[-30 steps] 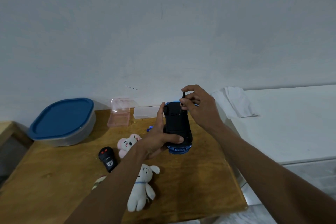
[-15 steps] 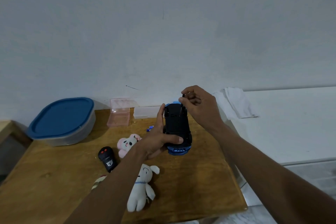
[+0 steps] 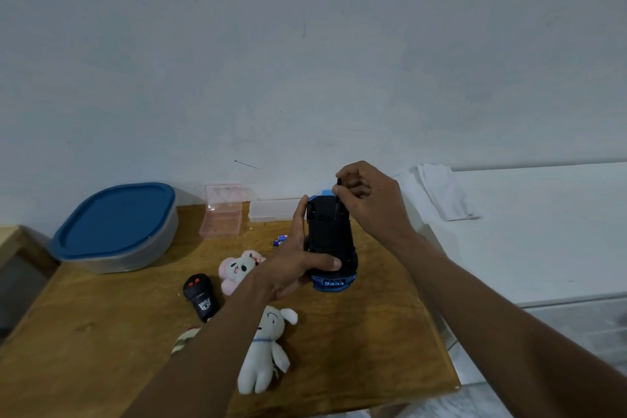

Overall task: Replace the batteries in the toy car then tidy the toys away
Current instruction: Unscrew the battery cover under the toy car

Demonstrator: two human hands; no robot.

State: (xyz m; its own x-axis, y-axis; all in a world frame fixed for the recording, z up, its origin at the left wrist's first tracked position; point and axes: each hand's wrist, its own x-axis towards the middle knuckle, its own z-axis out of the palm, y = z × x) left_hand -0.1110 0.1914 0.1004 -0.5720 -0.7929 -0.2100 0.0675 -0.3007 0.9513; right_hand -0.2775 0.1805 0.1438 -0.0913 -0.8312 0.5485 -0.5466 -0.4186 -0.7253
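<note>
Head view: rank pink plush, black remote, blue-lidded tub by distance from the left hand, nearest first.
1. Pink plush: just left of the left hand, which holds the toy car.
2. Black remote: further left, slightly nearer the camera.
3. Blue-lidded tub: far left, at the back.

Dim, bluish, flat light; soft shadows, wide-angle bending at edges.
</note>
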